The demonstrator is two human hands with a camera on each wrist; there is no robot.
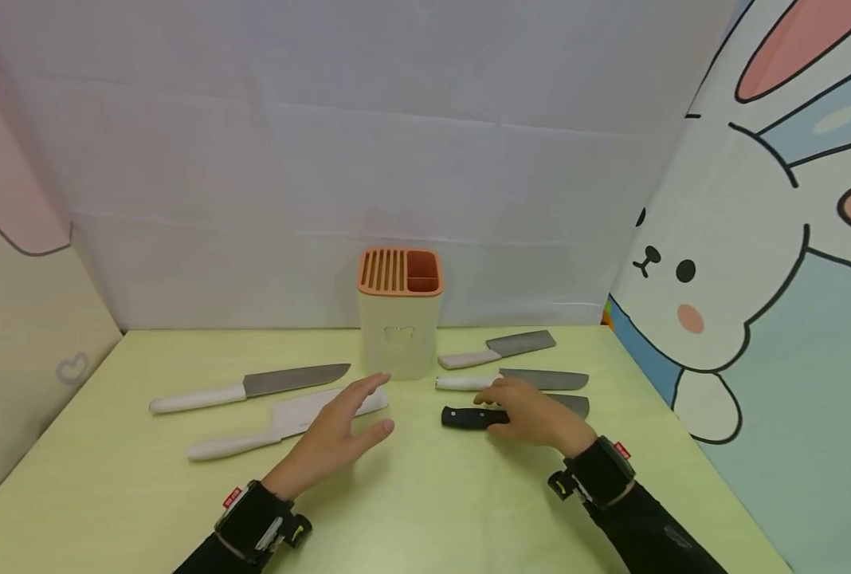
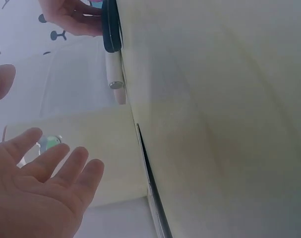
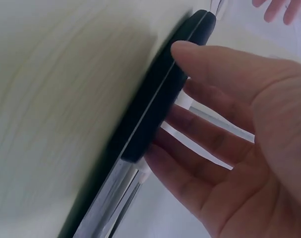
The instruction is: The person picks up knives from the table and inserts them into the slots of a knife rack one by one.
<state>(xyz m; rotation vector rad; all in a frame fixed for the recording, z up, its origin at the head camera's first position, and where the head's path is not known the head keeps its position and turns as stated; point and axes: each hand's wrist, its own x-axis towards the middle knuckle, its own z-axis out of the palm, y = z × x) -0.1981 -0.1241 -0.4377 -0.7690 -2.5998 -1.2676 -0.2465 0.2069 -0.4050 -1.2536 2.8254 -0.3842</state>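
Observation:
My right hand [image 1: 533, 416] is at a black-handled kitchen knife [image 1: 464, 418] lying on the right of the table. In the right wrist view the thumb lies on one side of the black handle [image 3: 157, 91] and the curled fingers reach along its other side. The knife's blade points right, partly hidden by the hand. My left hand [image 1: 335, 434] hovers with spread fingers and holds nothing. Beneath it lies a white cleaver [image 1: 300, 410], its blade partly covered by the hand in the head view.
A cream knife holder [image 1: 398, 339] with an orange slotted top stands at the table's back. Left of it lies a white-handled chef's knife [image 1: 253, 388]. On the right are a white-handled knife [image 1: 543, 379] and a small cleaver [image 1: 519, 344]. Printed curtains border the table [image 1: 425, 510].

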